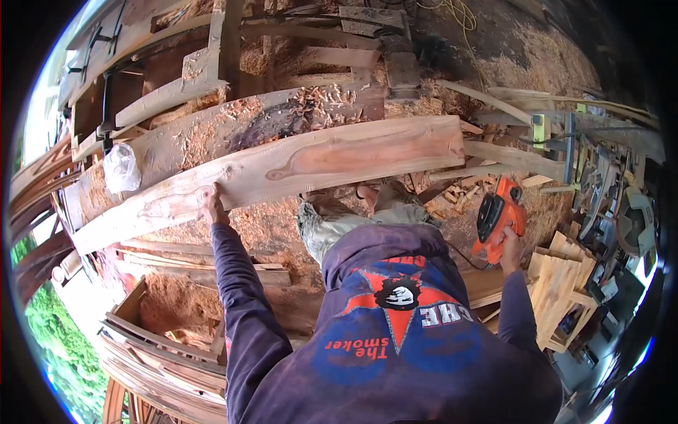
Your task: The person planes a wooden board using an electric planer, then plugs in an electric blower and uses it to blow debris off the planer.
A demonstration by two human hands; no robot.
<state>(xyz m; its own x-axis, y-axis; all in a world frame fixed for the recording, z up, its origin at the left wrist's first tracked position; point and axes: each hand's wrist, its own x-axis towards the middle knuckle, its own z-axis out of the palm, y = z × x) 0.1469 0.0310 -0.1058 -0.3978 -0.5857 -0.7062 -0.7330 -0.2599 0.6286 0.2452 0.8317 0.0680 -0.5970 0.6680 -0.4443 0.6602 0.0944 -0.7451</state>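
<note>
A long, flat plank (339,159) lies along the near edge of a broad, rough timber bench (166,152), its left end by the bench's left corner and its squared right end reaching past the bench's right end. Its wood is pale and smooth-looking, with a reddish streak of flowing grain toward the right and dark round knots. The left hand (214,203) rests at the plank's near edge, left of its middle, fingers partly bent onto the face; how firmly it grips, I cannot tell. The right hand (510,247) is closed around the handle of an electric hand planer (503,215), with an orange plastic body and a dark, flat sole, held up near the plank's right end and apart from it.

Curled wood shavings (321,102) are heaped on the bench's dark, weathered top, and a crumpled clear plastic bag (121,168) sits near its left end. More shavings and chips cover the brown floor (265,237). Stacked boards (162,374) lie at lower left beside a shavings-filled wooden box (131,304); a pale, slatted wooden frame (558,293) stands at right. Green foliage (67,350) shows outside at left, and a thin yellow cord (462,15) loops over the floor beyond the bench.
</note>
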